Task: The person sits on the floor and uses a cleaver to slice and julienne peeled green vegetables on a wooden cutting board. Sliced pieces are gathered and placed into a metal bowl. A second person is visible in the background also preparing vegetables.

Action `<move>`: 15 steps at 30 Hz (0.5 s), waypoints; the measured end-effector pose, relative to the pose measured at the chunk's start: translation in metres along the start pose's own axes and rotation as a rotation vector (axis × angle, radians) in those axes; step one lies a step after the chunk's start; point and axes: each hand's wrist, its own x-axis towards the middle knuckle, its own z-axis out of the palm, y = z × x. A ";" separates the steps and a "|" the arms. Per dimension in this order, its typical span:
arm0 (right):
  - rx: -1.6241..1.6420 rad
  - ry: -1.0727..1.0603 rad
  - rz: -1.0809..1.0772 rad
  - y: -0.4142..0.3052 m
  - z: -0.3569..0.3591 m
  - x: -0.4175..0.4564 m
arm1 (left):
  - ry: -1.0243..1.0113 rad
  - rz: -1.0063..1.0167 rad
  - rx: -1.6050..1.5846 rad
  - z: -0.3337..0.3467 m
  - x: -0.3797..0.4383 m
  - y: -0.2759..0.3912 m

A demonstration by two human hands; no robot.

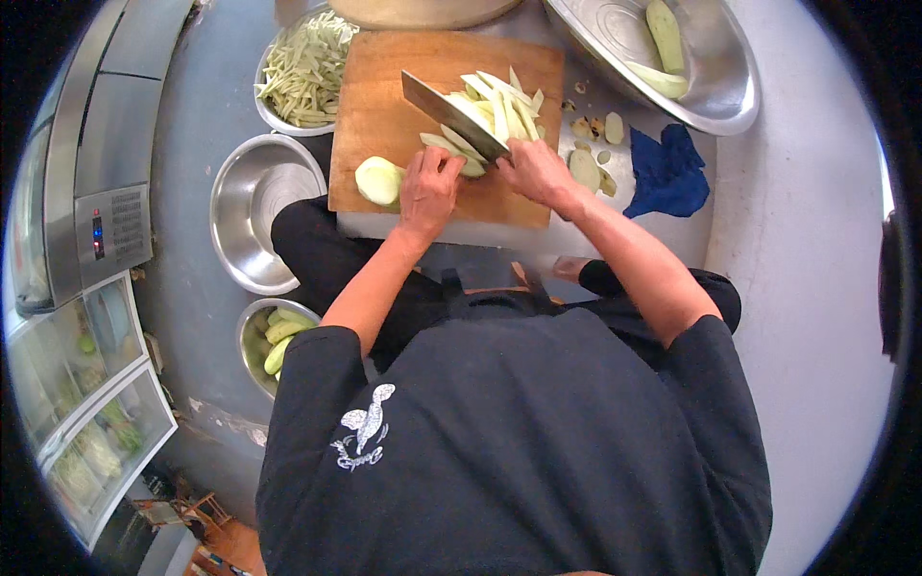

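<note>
My right hand (536,171) grips a cleaver (454,115), its wide blade slanting across the wooden cutting board (382,86). Just left of the blade lie a few pale green vegetable slices (464,153). The fingers of my left hand (432,183) are bent and hold the near end of these slices. A thick cut piece of the peeled vegetable (379,181) sits beside my left hand, at the board's left edge. Beyond the blade is a heap of cut strips (508,104), partly hidden by the cleaver.
At upper left a bowl (263,108) holds a pile of thin strips. Below it are a metal basin (230,216) and a bowl (248,309) of whole vegetables. A large tilted basin (735,86) holds two pieces. Trimmings (583,169) and a blue cloth (668,173) lie right of the board.
</note>
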 end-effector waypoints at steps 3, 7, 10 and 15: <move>0.053 -0.058 -0.015 0.000 -0.027 0.015 | 0.020 -0.029 0.031 0.019 -0.021 -0.003; -0.022 0.046 -0.155 -0.011 -0.057 0.044 | 0.037 -0.067 0.006 0.019 -0.024 0.009; -0.093 0.153 -0.195 -0.024 -0.076 0.054 | 0.024 -0.108 -0.016 0.012 -0.021 0.019; -0.050 0.216 -0.143 -0.028 -0.094 0.029 | 0.070 0.025 -0.077 0.011 0.001 0.012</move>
